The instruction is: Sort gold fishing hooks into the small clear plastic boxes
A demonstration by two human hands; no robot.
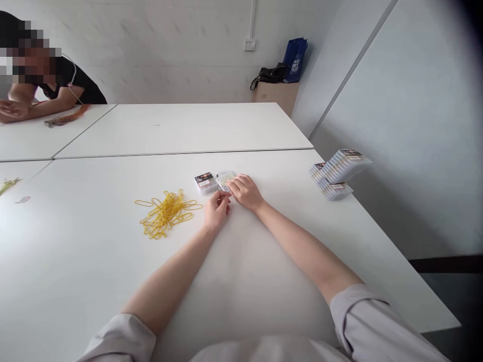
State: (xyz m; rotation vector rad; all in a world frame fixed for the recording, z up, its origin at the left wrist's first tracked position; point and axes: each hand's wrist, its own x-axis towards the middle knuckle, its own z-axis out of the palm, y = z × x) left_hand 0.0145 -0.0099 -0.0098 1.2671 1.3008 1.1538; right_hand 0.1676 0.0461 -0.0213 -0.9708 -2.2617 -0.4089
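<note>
My right hand (247,192) bends over a small clear plastic case (225,179) with pale contents, its fingertips on the case's right side. Close by on the left, my left hand (217,210) has its fingers curled and pressed together at the near edge of that case; what lies between them is hidden. A second clear case (206,184) with a dark printed label sits flat just beyond my left hand. To the left of that hand lies a loose pile of yellow rubber bands (166,213).
Stacked labelled cases (341,168) stand near the table's right edge. A person (49,85) leans on the far left table beside an orange-brown bundle (68,116). Green strands (9,185) lie at the left. Bags (295,60) rest on a cardboard box (277,94) by the wall.
</note>
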